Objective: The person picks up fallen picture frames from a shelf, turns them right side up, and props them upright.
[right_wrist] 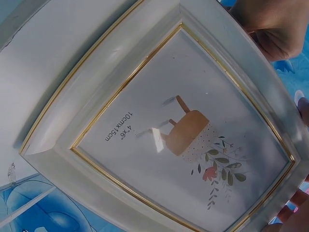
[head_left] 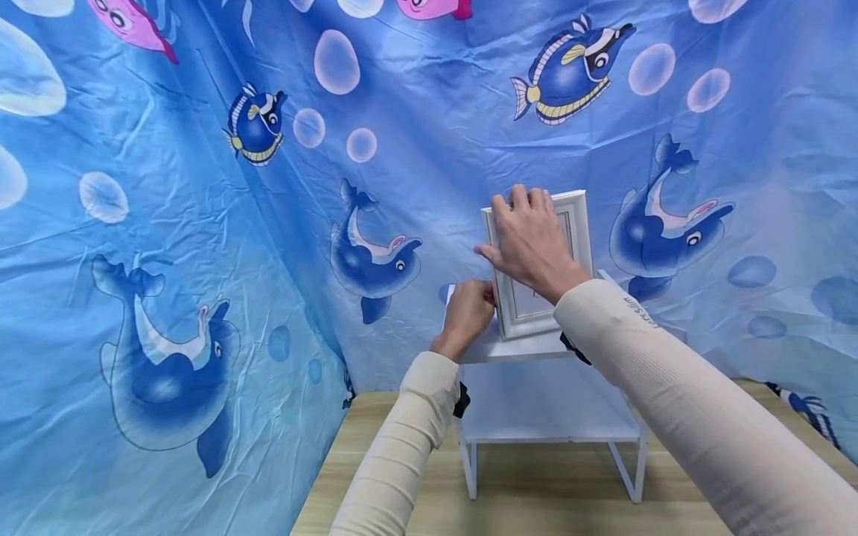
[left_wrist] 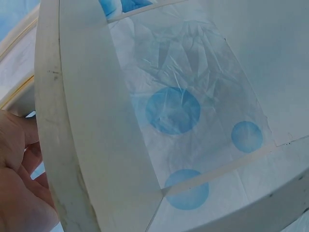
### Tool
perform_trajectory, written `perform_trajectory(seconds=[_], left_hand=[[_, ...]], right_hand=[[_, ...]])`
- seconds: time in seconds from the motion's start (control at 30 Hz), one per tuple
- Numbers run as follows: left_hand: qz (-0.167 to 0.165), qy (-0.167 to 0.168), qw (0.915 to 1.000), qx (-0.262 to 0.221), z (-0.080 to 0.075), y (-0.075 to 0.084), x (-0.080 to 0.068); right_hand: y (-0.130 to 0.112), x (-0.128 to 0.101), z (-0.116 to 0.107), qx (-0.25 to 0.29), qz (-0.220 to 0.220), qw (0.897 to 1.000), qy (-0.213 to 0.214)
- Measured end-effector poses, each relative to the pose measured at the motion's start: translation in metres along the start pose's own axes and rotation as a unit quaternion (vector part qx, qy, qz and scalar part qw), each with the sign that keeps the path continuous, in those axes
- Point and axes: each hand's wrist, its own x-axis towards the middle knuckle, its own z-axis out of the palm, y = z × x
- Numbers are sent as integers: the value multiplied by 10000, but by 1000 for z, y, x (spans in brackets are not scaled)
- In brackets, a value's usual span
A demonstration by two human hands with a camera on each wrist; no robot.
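A white picture frame [head_left: 582, 231] with a thin gold inner line stands tilted back on the white side table [head_left: 556, 428]. My right hand [head_left: 532, 242] lies across its front, fingers hooked over the top edge and thumb out to the left. At the frame's lower left edge my left hand [head_left: 469, 313] grips with curled fingers; their tips are hidden behind it. Within the frame, the right wrist view shows a print [right_wrist: 190, 135] of a stool with flowers and size lettering. In the left wrist view, the left fingers [left_wrist: 31, 159] appear beyond the table's edge.
A blue sea-themed curtain [head_left: 429, 149] with dolphins, fish and bubbles hangs behind and to the left. Below the tabletop the table has a lower shelf and thin white legs [head_left: 472, 469], standing on a wood-look floor [head_left: 375, 447].
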Motion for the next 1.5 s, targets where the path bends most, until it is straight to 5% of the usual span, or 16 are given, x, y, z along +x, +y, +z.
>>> perform_trajectory(seconds=[0.63, 1.5], left_hand=[[188, 42, 9994, 286, 0, 0, 2], [-39, 33, 9998, 206, 3, 1, 0]], right_hand=[[4, 1, -4, 611, -73, 9973, -403], [7, -1, -7, 1111, -148, 9911, -723]])
